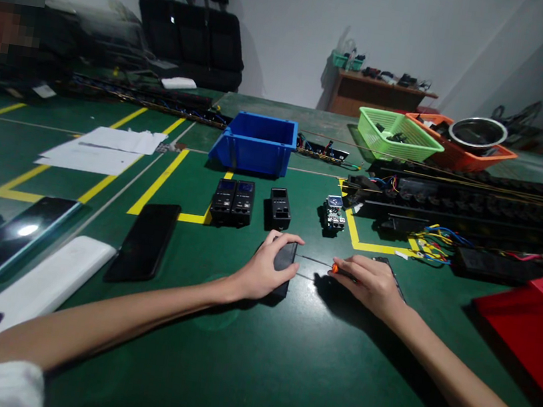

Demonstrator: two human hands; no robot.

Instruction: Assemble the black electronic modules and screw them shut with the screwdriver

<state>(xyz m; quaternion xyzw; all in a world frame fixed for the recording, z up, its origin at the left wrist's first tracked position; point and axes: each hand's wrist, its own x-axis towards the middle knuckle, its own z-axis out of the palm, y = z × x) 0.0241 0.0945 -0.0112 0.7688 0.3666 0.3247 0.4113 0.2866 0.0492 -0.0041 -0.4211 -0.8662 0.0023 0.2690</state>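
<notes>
My left hand (265, 270) is closed round a black box-shaped part (284, 269) on the green table, fingers over its top and near side. My right hand (371, 285) grips a screwdriver (335, 267) with an orange end by the handle. Its thin shaft points left at the box, and whether the tip touches is too small to tell. Just beyond stand a pair of black modules (233, 201), a single black housing (279, 208) and a small bare circuit assembly (334, 215). A dark object lies partly hidden behind my right hand.
A blue bin (259, 144) stands beyond the modules. Phones (145, 240) and a long white case (37, 288) lie left, a red bin (537, 328) right. Wires and black rails (463, 203) run at the right, below green (397, 137) and orange baskets. A person's hand shows far left.
</notes>
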